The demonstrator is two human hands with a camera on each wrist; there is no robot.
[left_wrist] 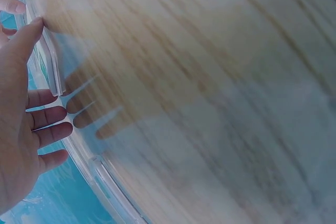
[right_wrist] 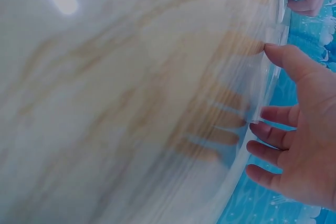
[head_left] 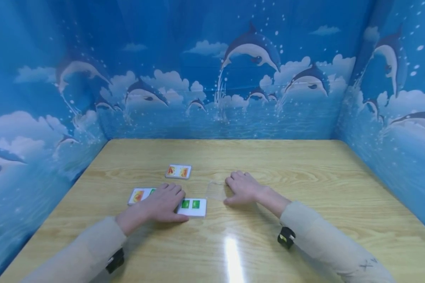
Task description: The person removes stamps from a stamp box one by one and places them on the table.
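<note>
My left hand (head_left: 165,202) lies low over the table, thumb and fingertips at opposite edges of a white picture card (head_left: 192,207) with two green pictures. In the left wrist view, a clear plastic edge (left_wrist: 52,66) shows between thumb and index finger, while the other fingers stay spread. To the right, my right hand (head_left: 245,188) holds a flat clear plastic case (head_left: 215,191) by its edges. Its thumb and index fingertip span that case (right_wrist: 262,85) in the right wrist view. A small gap separates card and case.
Partly behind the left hand lies another white card (head_left: 139,195) with orange and green pictures. Farther back is a card (head_left: 178,171) with two orange pictures. The wood-grain table (head_left: 287,161) meets a blue dolphin-print curtain (head_left: 184,118) at the back and sides.
</note>
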